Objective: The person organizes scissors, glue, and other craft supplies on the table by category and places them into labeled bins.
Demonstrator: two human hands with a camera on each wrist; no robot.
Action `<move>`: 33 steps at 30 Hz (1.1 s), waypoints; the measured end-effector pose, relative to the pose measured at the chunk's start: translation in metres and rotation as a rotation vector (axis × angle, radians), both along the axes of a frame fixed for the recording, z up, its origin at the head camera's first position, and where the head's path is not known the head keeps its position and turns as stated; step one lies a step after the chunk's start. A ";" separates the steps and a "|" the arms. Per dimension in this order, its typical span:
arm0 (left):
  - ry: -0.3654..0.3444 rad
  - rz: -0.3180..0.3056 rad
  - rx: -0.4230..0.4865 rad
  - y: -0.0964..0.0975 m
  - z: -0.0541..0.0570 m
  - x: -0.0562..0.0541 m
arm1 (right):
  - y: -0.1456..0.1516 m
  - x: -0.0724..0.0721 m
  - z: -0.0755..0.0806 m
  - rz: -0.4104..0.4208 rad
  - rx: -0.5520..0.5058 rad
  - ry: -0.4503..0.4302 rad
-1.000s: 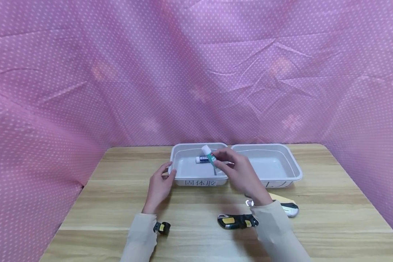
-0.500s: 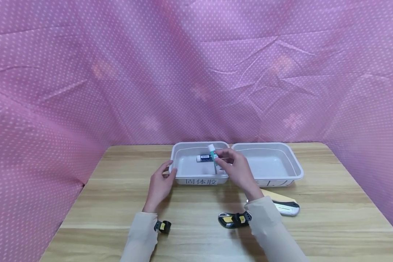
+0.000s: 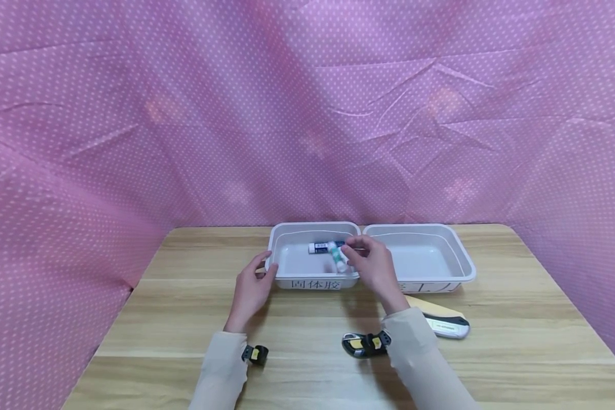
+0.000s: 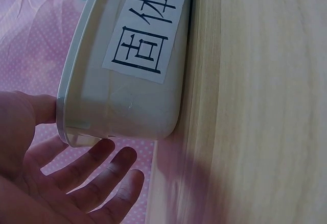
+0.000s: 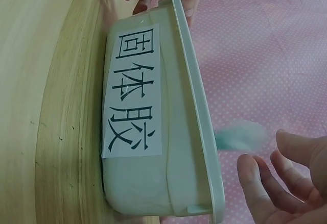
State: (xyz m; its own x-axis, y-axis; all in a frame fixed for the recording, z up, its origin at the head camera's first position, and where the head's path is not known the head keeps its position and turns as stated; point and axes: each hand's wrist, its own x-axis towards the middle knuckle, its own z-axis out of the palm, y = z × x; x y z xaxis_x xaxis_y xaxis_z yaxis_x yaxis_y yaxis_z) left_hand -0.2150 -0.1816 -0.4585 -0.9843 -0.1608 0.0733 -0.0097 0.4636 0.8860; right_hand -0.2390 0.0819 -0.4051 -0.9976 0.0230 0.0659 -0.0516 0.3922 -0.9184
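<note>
My left hand (image 3: 251, 293) holds the left front corner of a white plastic bin (image 4: 138, 109), thumb on the rim and fingers against the outside. Over that bin, my right hand (image 3: 373, 267) has its thumb and fingers parted, with nothing between them. A green-and-white glue stick (image 3: 336, 259), blurred in the right wrist view, is just off the right fingertips, at the bin's right side. Lying on the bin floor is a navy glue stick (image 3: 320, 247) with a white cap, its right end partly covered.
A second white bin (image 3: 425, 256) stands to the right of the first. Nearer me on the wooden table (image 3: 297, 330) lie a black-and-yellow utility knife (image 3: 356, 345), partly behind the right wrist strap, and a white-and-black cutter (image 3: 448, 326). Pink dotted cloth (image 3: 307, 114) hangs around the table.
My right hand has let go of the green glue stick, which drops into the left bin. Before that, the hand shifted slightly to the right. The left hand stays on the bin.
</note>
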 end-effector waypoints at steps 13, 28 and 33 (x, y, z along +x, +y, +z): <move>-0.010 0.005 -0.001 0.001 -0.001 0.000 | 0.005 0.005 0.002 0.001 0.038 -0.010; -0.005 -0.001 0.006 -0.004 -0.003 -0.001 | 0.017 0.024 0.001 0.041 0.101 0.056; -0.012 -0.012 0.012 -0.003 -0.003 -0.001 | 0.028 0.034 0.001 0.043 0.109 0.099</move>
